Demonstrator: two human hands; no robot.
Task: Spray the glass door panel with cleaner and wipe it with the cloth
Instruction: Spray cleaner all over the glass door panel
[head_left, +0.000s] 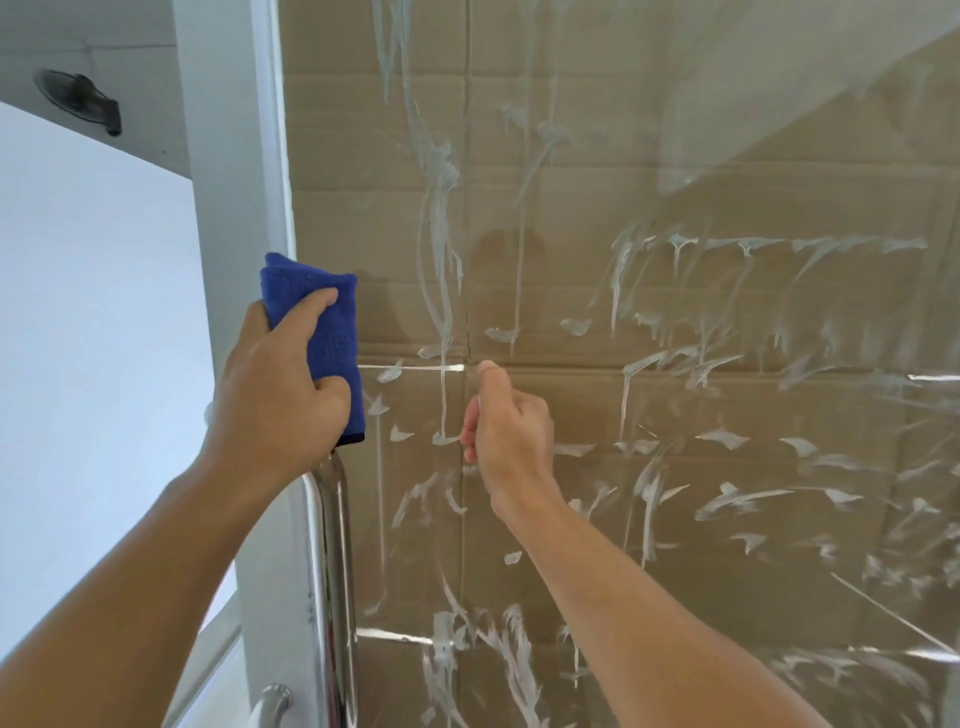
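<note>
Glass door panel (675, 312) fills the middle and right of the head view, with brown cardboard (597, 208) showing through it from behind. White foamy cleaner streaks (727, 244) are smeared over much of the pane, some running down in thin vertical lines near the centre, others in short slanted dabs lower down and to the right.

A folded blue cloth (322, 332) sits at the panel's left edge, just beside the white door frame (234, 260). The left hand (280, 384) grips it: the fingers (317, 306) are curled round the front of the cloth and the thumb wraps its lower part, holding it upright against the glass or very close to it; contact is hard to judge from this angle.

The right hand (509, 421) is raised in front of the pane, near the centre, with its fingers curled loosely inward and the thumb pointing up. It appears to hold nothing, though the palm side is turned away.

Below the left hand a chrome door handle (332, 571) runs vertically along the frame. A dark round fitting (78, 101) is fixed to the ceiling at upper left.
</note>
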